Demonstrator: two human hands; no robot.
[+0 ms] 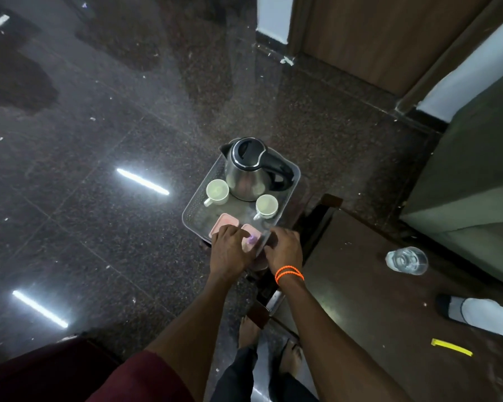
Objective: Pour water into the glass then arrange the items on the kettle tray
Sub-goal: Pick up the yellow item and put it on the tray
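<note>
1. At the near edge of the tray (199, 195), I see both hands working close together; the tray itself is clear plastic and appears to sit low over the dark speckled floor (99, 140).
2. My left hand (230, 250) rests palm-down on the pink boxes (224, 223), fingers curled over their near side; a small purple item (251, 240) peeks out at its fingertips (I cannot tell what it is, or whether the hand actually pinches it).
3. My right hand (283, 249), with an orange band (289, 274) at the wrist, has its fingers closed on the near rim of the tray, just beside the left hand.
4. The steel kettle (249, 169) with its black lid and handle stands upright at the far end of the tray.
5. Two white cups (217, 191) stand upright in front of the kettle, one to its left and one to its right, each close to the kettle's base.
6. The glass (407, 260) stands well apart from the tray, on the brown table (360, 314) to my right; it looks clear, and I cannot say how full it is.
7. On the same table lie a white-and-black object (482, 314) and a yellow strip (451, 346).
</note>
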